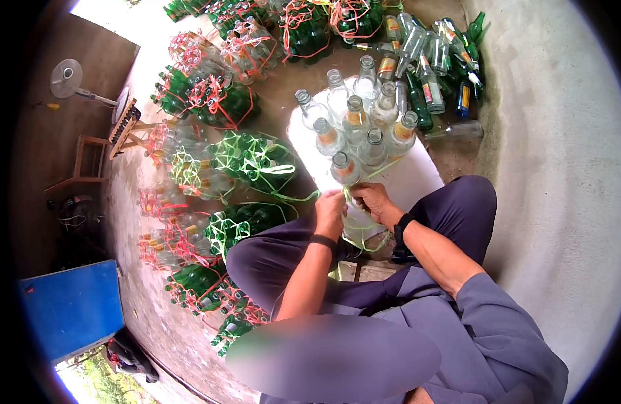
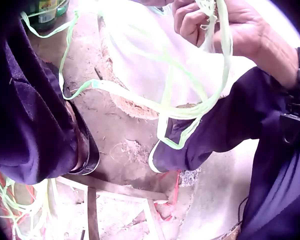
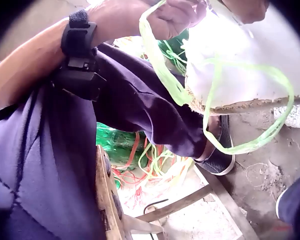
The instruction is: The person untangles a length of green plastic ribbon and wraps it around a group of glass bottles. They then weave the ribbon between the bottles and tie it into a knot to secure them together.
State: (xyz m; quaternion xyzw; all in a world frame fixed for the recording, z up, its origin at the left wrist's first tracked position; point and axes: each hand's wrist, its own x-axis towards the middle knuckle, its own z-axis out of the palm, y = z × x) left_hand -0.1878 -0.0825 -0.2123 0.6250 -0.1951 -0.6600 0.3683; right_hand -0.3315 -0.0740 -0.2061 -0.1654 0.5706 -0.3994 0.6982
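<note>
In the head view my left hand [image 1: 331,206] and right hand [image 1: 374,199] come close together just in front of the nearest clear glass bottle [image 1: 345,170]. Both grip light green plastic twine [image 1: 362,229], which hangs in loops below them. The left wrist view shows my right hand [image 2: 245,30] with fingers curled round a bunch of the twine [image 2: 135,102]. In the right wrist view, my left hand [image 3: 172,19] holds a strand of the twine [image 3: 160,60]. Several clear bottles stand upright in a cluster on a white board [image 1: 418,178], with twine running low around them.
Tied bundles of green bottles [image 1: 246,156] and clear bottles crowd the floor at left. Loose bottles [image 1: 428,84] lie heaped by the wall [image 1: 553,135]. My bent knees [image 1: 472,195] flank the board. A wooden frame [image 3: 220,200] stands low between my legs.
</note>
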